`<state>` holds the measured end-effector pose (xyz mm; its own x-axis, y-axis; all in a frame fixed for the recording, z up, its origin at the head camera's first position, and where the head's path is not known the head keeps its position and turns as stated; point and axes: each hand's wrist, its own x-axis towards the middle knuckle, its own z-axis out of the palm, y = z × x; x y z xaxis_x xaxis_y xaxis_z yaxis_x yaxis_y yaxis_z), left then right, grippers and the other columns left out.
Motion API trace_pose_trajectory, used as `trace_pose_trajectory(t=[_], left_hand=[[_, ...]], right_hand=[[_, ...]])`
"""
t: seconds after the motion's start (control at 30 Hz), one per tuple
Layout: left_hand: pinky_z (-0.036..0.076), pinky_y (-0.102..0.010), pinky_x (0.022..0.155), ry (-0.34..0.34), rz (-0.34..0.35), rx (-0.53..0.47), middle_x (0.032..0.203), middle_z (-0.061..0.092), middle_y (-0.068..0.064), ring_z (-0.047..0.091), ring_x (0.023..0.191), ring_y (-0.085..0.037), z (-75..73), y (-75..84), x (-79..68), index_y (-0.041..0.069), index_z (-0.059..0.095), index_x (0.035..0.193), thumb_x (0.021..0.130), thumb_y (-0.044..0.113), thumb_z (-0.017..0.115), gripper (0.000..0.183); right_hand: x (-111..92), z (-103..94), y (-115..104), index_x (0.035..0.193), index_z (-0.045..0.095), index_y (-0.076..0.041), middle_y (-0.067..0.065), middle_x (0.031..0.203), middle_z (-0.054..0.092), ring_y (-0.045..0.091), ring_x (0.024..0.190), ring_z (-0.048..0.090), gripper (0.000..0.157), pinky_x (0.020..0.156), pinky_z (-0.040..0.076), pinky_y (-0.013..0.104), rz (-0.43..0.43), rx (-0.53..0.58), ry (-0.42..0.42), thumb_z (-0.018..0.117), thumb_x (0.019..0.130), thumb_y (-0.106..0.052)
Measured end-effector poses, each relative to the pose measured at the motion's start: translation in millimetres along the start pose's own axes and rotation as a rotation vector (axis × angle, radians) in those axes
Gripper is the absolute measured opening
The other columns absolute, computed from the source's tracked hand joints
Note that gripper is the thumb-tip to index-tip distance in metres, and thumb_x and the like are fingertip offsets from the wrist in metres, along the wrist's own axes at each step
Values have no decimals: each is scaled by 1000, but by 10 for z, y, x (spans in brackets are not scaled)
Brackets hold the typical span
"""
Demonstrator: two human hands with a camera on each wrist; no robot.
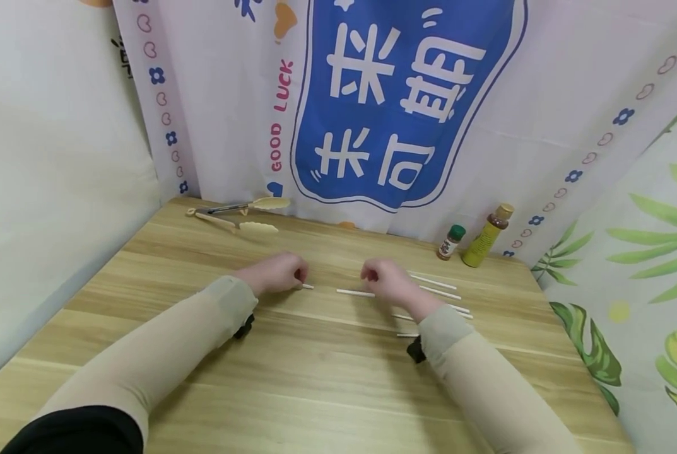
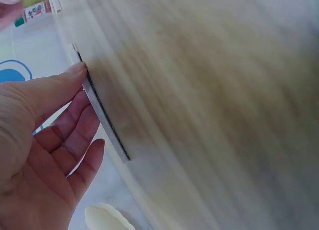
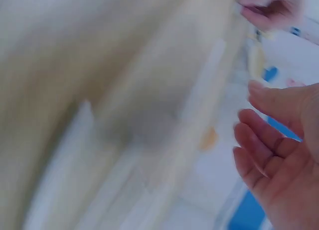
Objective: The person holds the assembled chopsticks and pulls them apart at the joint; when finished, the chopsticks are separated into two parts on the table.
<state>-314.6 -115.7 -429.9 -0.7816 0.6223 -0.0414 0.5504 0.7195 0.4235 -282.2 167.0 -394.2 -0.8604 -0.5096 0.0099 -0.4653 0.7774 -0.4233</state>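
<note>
Stick (image 2: 111, 131), slim and white, sits pinched in your left hand (image 1: 276, 272), left of centre; your right hand (image 1: 392, 284), relaxed and empty, could scatter the loose sticks (image 1: 440, 292) by sweeping low.

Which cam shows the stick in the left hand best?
Left wrist: the stick appears large and near, most of its length visible, pinched by the left hand. Head: only a short white end shows past the hand. Right wrist: the left hand is blurred at upper right; I can't make out its stick.
</note>
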Motion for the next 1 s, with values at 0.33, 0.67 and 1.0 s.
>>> trace_pose_trajectory(t=[0.33, 0.67, 1.0], left_hand=[[46, -34, 70, -2, 42, -7, 75, 57, 2, 52, 72, -16, -30, -10, -20, 11, 62, 78, 85, 4, 71, 14], [46, -35, 71, -6, 69, -22, 74, 57, 2, 52, 71, -16, -20, -19, 33, 10, 63, 77, 83, 2, 72, 14], [45, -35, 71, -4, 71, -30, 75, 57, 2, 52, 72, -16, -5, -44, 50, 11, 62, 78, 84, 3, 72, 14]], right_hand=[[-820, -439, 401, 86, 63, -8, -2, 75, 54, 15, 70, 50, 15, 63, 43, 34, 69, -110, -257, 73, 79, 1], [-1186, -231, 789, 78, 58, -12, -4, 72, 51, 12, 68, 45, 21, 61, 40, 31, -21, -209, -148, 71, 75, 5], [-1132, -197, 680, 80, 57, -13, -5, 73, 51, 12, 67, 47, 18, 61, 41, 31, 35, -160, -140, 70, 80, -1]])
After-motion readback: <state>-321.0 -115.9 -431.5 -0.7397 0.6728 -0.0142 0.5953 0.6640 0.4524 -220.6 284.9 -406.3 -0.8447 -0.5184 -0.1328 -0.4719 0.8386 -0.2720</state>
